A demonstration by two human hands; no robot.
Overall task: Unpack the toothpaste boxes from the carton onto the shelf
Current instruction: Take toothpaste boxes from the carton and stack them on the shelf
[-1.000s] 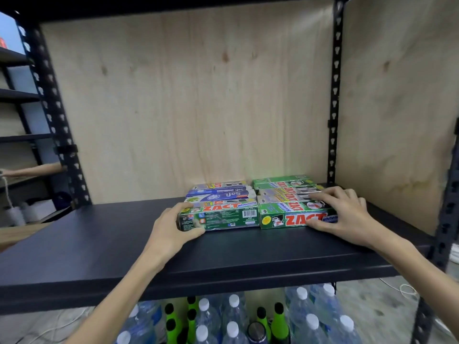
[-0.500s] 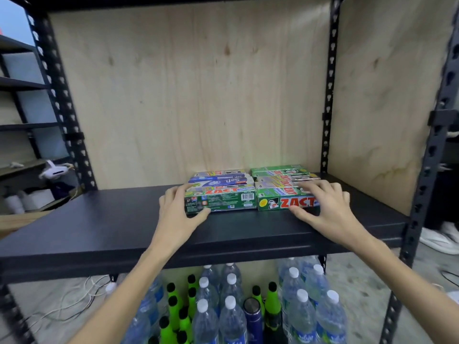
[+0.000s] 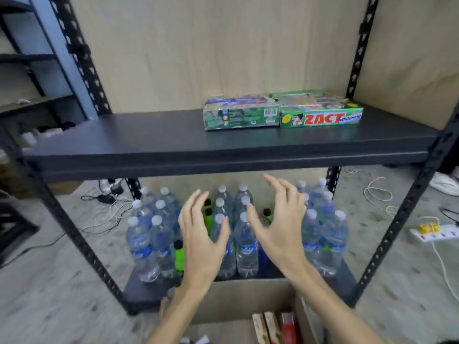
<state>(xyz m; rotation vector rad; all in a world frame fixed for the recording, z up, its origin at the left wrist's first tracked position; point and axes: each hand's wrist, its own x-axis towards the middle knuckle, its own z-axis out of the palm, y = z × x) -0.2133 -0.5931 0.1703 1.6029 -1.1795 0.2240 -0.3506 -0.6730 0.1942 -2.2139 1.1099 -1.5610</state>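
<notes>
Water bottles (image 3: 244, 242) crowd the bottom tier; green bottles (image 3: 179, 258) among them. Right of the bottles: white power strip (image 3: 433, 233) and cable (image 3: 377, 188) on floor.

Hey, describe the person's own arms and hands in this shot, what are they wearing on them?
Nothing is worn that shows. The left hand and right hand are bare, with no gloves, and no rings or watch can be made out. Both forearms are uncovered as far as the bottom edge of the picture, with no sleeve or cuff in view. The fingers are slender; motion blur hides finer details such as the nails.
</notes>
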